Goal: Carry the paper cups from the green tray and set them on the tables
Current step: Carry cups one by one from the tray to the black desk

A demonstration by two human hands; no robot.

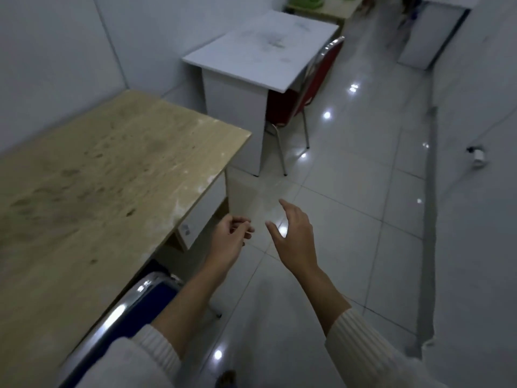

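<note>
Judging from this view, the task is at a fetching stage. Across the tiled floor [349, 219], no cup shows on the near wooden tabletop [98, 177] or the white tabletop [260, 49] beyond it, so every placement looks left to do. A red chair [307, 88] sits at the white tabletop's right edge. What looks like the green tray [306, 1] lies far off, its cups indistinct. The left hand [228, 242] is loosely curled and the right hand [296, 239] spread; both are empty.
</note>
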